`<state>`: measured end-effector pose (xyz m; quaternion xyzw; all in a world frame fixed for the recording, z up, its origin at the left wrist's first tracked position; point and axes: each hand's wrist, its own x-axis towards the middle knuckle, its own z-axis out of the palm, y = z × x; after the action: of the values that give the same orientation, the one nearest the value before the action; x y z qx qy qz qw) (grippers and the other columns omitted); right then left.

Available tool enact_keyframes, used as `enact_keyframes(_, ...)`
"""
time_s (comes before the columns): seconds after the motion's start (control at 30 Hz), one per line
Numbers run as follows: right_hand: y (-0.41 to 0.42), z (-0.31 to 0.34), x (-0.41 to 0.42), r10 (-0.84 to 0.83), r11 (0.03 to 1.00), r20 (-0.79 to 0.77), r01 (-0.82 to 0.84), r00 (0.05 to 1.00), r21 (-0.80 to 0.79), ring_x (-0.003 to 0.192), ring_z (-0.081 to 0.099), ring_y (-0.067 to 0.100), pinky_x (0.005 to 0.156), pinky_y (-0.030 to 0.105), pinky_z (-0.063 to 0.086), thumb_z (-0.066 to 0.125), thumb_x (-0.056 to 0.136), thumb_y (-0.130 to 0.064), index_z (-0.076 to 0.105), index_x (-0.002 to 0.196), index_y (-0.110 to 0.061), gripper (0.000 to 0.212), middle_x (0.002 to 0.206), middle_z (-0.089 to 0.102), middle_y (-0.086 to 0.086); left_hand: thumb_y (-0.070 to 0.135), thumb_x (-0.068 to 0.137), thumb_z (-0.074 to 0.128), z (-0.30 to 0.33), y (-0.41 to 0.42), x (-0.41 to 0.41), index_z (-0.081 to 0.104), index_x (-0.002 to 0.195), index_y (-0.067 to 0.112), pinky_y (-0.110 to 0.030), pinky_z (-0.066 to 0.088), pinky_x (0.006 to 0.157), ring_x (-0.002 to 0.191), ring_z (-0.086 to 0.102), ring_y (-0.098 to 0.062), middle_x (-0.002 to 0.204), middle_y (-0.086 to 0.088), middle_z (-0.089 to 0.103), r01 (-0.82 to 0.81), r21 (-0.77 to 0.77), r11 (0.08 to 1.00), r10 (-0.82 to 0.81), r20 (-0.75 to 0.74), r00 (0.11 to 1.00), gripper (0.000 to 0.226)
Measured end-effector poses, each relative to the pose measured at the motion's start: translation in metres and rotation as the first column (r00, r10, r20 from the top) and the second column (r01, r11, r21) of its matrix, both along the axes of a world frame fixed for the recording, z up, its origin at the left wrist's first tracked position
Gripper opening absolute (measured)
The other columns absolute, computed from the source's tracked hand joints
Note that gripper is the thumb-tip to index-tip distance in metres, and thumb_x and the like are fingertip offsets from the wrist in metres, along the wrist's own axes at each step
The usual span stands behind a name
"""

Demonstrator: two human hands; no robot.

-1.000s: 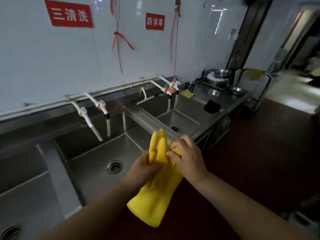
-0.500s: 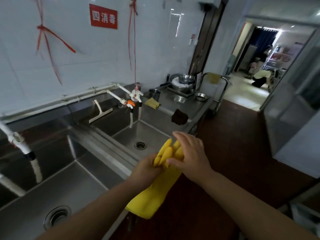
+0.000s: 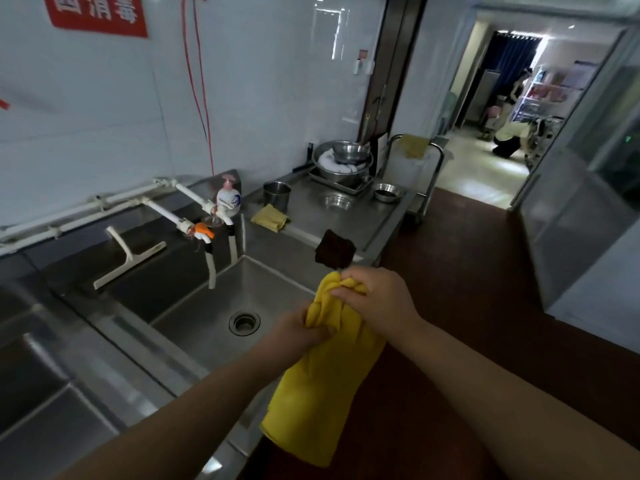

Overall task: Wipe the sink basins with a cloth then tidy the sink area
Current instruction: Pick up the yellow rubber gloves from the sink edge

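The left hand grips the yellow rubber glove at its palm part, and the right hand pinches the glove's finger ends. The glove hangs over the front edge of the stainless steel sink basin. A dark brown cloth lies on the steel bench behind.

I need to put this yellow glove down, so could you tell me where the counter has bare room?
Bare steel lies between the yellow cloth and the small bowl, and right of the dark cloth. The far end, around the stacked basins, is crowded.
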<state>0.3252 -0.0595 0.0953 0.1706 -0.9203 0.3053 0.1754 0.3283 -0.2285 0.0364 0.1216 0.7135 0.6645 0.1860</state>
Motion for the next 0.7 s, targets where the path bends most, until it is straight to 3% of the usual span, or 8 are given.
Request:
enact_keyframes(0.1,0.035,0.004,-0.049,0.025,0.999,-0.023,-0.025,0.999,-0.027,0.071,0.057,0.006,0.063,0.026,0.045,0.069,0.077,-0.035,0.069,0.082,-0.020,0.016,0.071,0.065,-0.006,0.019,0.079,0.075,-0.012,0.033,-0.041,0.061,0.108,0.026,-0.036,0.054,0.090,0.098,0.067,-0.015,0.108,0.003,0.070,-0.014,-0.056,0.998,0.017,0.055,0.998,0.033)
enact_keyframes(0.17,0.060,0.011,-0.084,0.020,0.998,-0.015,-0.021,1.000,-0.067,0.070,0.057,0.005,0.065,0.027,0.046,0.072,0.079,-0.031,0.069,0.085,-0.021,0.012,0.072,0.064,-0.008,0.025,0.073,0.080,-0.024,0.057,-0.068,0.058,0.115,0.027,-0.035,0.052,0.090,0.099,0.064,-0.013,0.107,0.009,0.066,-0.036,-0.174,0.984,0.050,0.077,0.996,0.047)
enact_keyframes(0.23,0.083,0.020,-0.116,0.020,0.997,0.001,-0.019,1.000,-0.076,0.070,0.058,0.008,0.067,0.031,0.047,0.073,0.080,-0.030,0.069,0.086,-0.021,0.012,0.073,0.065,-0.005,0.021,0.075,0.078,-0.032,0.078,-0.090,0.052,0.120,0.028,-0.027,0.049,0.080,0.094,0.058,-0.011,0.101,0.011,0.059,-0.092,-0.318,0.944,0.118,0.066,0.991,0.053)
enact_keyframes(0.3,0.103,0.028,-0.150,0.037,0.997,0.000,-0.037,0.999,-0.062,0.070,0.058,0.011,0.068,0.034,0.048,0.072,0.080,-0.032,0.068,0.085,-0.021,0.013,0.073,0.066,-0.002,0.014,0.076,0.076,-0.039,0.095,-0.112,0.056,0.114,0.026,-0.024,0.049,0.074,0.090,0.059,-0.011,0.098,0.006,0.060,-0.167,-0.334,0.928,0.198,0.062,0.978,0.044)
enact_keyframes(0.4,0.122,0.029,-0.200,0.065,0.992,0.012,-0.063,0.998,-0.108,0.072,0.060,0.013,0.069,0.036,0.050,0.072,0.079,-0.033,0.068,0.087,-0.021,0.015,0.071,0.061,-0.011,0.013,0.077,0.074,-0.048,0.112,-0.138,0.054,0.097,0.028,-0.029,0.049,0.077,0.094,0.060,-0.017,0.100,-0.002,0.063,-0.253,-0.361,0.897,0.292,0.057,0.955,0.032)
enact_keyframes(0.5,0.127,0.019,-0.244,0.083,0.988,0.021,-0.079,0.996,-0.133,0.071,0.060,0.013,0.067,0.036,0.050,0.072,0.079,-0.035,0.067,0.086,-0.022,0.015,0.069,0.059,-0.012,0.021,0.079,0.074,-0.058,0.119,-0.159,0.048,0.101,0.027,-0.016,0.041,0.063,0.080,0.052,-0.005,0.088,0.011,0.054,-0.297,-0.456,0.839,0.352,0.038,0.935,0.035)
enact_keyframes(0.57,0.125,0.013,-0.269,0.089,0.985,0.017,-0.085,0.996,-0.151,0.071,0.059,0.013,0.066,0.034,0.050,0.072,0.079,-0.034,0.067,0.086,-0.021,0.015,0.071,0.062,-0.007,0.023,0.083,0.071,-0.063,0.116,-0.174,0.047,0.090,0.029,-0.011,0.039,0.059,0.073,0.047,0.000,0.083,0.014,0.049,-0.320,-0.484,0.814,0.388,0.044,0.921,0.026)
enact_keyframes(0.7,0.110,0.008,-0.322,0.106,0.973,0.040,-0.095,0.994,-0.211,0.067,0.055,0.001,0.060,0.020,0.043,0.072,0.080,-0.032,0.063,0.081,-0.025,0.011,0.070,0.061,-0.010,0.021,0.084,0.068,-0.065,0.083,-0.208,0.053,0.077,0.029,-0.027,0.046,0.068,0.072,0.053,-0.008,0.080,0.003,0.056,-0.406,-0.504,0.763,0.472,0.004,0.882,0.019)
